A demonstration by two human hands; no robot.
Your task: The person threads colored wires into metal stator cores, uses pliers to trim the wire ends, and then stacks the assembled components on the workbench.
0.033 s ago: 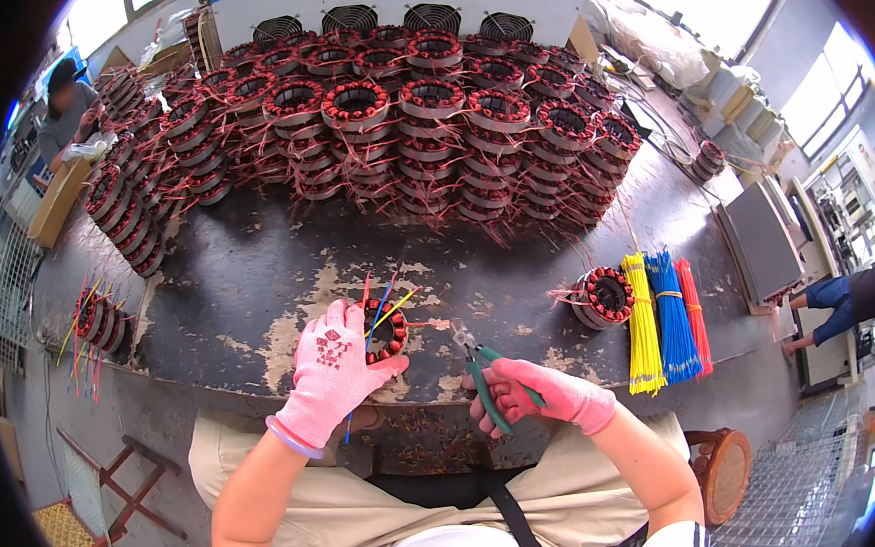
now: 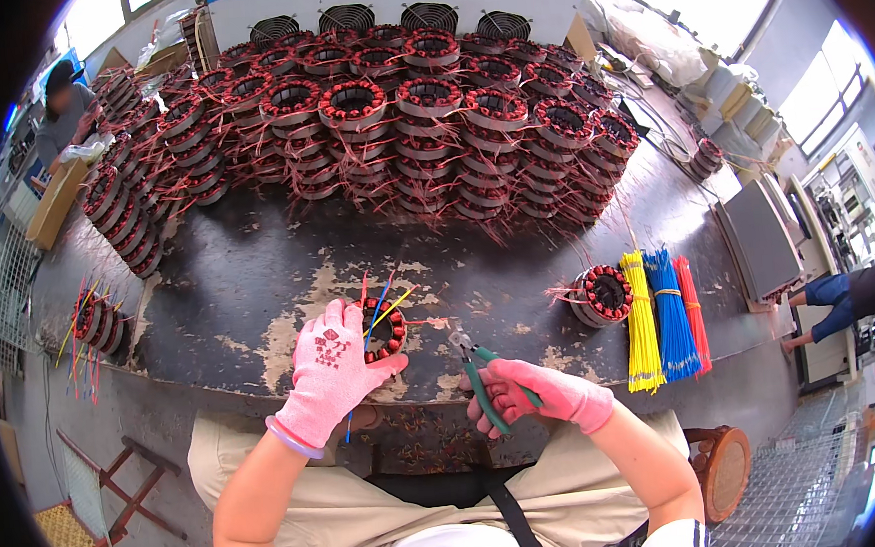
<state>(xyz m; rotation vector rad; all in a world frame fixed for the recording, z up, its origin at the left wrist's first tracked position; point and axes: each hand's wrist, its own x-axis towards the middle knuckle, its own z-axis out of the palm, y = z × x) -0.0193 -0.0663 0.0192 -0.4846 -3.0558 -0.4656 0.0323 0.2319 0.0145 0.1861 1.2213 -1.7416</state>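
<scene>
My left hand (image 2: 330,355), in a pink glove, is closed round the near left side of a motor stator (image 2: 395,328), a ring with red-wrapped windings. Red, blue and yellow wires (image 2: 383,302) stick out of it, and a blue end hangs below my palm over the table edge. Thin reddish leads (image 2: 427,323) run from the ring's right side. My right hand (image 2: 530,393), gloved alike, grips a pair of green-handled cutting pliers (image 2: 479,383). Their metal jaws point up and left, close to the leads; whether they touch a lead I cannot tell.
Tall stacks of stators (image 2: 430,154) fill the far side of the dark, worn table (image 2: 228,286). On the right stand another stator (image 2: 602,296) and yellow (image 2: 642,321), blue (image 2: 672,317) and red wire bundles (image 2: 695,316). Wired stators (image 2: 100,324) sit at the left edge. Two people are farther off.
</scene>
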